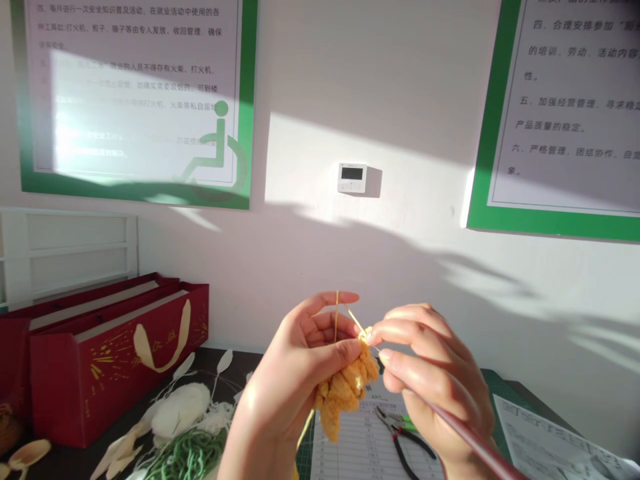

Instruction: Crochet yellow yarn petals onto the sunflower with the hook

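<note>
An orange-yellow crocheted piece hangs from my left hand, its top edge pinched between thumb and fingers. Yellow yarn loops over my raised left index finger and runs to the top of the piece. My right hand is closed on a crochet hook with a dark red handle; its thin metal tip reaches the stitches beside my left thumb. The right fingertips touch the top edge of the piece.
Red gift bags stand at the left. Near them lie white yarn, green yarn and pale leaf shapes. Pliers rest on printed paper below my hands. Another sheet lies right. A thermostat is on the wall.
</note>
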A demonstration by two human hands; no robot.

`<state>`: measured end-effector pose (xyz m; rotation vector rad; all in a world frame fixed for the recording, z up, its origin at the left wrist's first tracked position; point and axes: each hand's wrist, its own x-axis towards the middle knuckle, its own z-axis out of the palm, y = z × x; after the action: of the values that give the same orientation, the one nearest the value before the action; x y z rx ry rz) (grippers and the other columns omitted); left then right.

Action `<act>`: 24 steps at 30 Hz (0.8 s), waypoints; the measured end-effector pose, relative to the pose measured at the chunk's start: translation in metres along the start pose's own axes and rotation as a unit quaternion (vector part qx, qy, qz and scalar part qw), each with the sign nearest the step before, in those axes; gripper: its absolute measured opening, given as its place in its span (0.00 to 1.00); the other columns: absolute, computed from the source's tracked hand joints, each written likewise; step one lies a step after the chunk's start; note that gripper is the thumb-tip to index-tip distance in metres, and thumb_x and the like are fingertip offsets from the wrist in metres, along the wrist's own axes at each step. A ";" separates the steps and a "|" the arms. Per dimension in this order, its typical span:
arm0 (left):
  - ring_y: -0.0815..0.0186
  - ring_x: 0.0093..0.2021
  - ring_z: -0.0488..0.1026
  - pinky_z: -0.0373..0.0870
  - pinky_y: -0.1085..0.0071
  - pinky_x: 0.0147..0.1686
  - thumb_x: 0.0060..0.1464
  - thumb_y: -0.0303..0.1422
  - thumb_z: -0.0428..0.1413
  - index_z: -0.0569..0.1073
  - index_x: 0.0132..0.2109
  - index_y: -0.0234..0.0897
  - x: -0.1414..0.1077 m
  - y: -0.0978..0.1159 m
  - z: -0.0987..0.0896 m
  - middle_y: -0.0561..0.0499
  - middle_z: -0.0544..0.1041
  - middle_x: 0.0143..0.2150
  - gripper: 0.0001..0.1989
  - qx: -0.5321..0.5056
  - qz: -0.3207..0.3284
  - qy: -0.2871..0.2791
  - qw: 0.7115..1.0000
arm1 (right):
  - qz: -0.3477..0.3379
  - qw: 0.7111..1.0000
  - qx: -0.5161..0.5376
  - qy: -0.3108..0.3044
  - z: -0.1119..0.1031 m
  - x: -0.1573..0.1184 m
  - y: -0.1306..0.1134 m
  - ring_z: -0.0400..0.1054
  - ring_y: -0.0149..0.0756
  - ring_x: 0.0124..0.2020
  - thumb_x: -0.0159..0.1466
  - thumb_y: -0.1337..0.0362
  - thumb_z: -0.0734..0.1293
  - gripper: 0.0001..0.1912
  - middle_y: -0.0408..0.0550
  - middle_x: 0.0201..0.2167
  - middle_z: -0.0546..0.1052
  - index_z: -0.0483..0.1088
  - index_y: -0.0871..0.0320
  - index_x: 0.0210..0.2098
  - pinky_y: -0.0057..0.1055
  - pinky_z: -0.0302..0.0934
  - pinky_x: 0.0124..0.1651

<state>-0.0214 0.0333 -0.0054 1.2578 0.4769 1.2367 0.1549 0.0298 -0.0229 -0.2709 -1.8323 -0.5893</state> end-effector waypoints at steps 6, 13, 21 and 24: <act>0.65 0.35 0.76 0.72 0.71 0.35 0.44 0.25 0.72 0.75 0.55 0.38 -0.002 0.001 0.003 0.49 0.76 0.37 0.30 -0.058 -0.020 -0.032 0.998 | 0.009 0.998 0.001 0.064 0.010 -0.006 0.004 0.70 0.38 0.42 0.59 0.83 0.65 0.22 0.46 0.41 0.78 0.71 0.53 0.46 0.38 0.70 0.39; 0.64 0.33 0.77 0.74 0.71 0.33 0.41 0.25 0.72 0.70 0.59 0.30 0.002 -0.006 0.022 0.47 0.78 0.36 0.37 -0.096 0.014 0.038 0.995 | 0.079 0.975 0.081 0.193 0.035 -0.031 0.017 0.69 0.37 0.34 0.61 0.79 0.66 0.19 0.45 0.35 0.73 0.72 0.52 0.46 0.37 0.66 0.34; 0.68 0.31 0.70 0.69 0.74 0.32 0.47 0.26 0.68 0.68 0.63 0.47 0.000 -0.010 0.030 0.55 0.76 0.31 0.37 -0.001 0.139 0.112 0.984 | 0.025 0.968 -0.192 0.159 0.033 -0.004 -0.008 0.70 0.39 0.35 0.58 0.82 0.68 0.19 0.48 0.34 0.75 0.70 0.56 0.44 0.37 0.64 0.39; 0.67 0.32 0.68 0.66 0.74 0.31 0.48 0.25 0.66 0.72 0.61 0.47 -0.001 -0.008 0.023 0.55 0.76 0.30 0.32 0.092 0.155 0.146 0.973 | 0.053 0.980 -0.153 0.117 0.024 0.001 -0.011 0.70 0.38 0.35 0.63 0.78 0.65 0.12 0.46 0.31 0.75 0.68 0.55 0.41 0.37 0.62 0.42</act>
<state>0.0012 0.0238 -0.0054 1.3473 0.6355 1.6865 0.1299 0.0329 -0.0300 -0.4811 -1.4886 -0.7942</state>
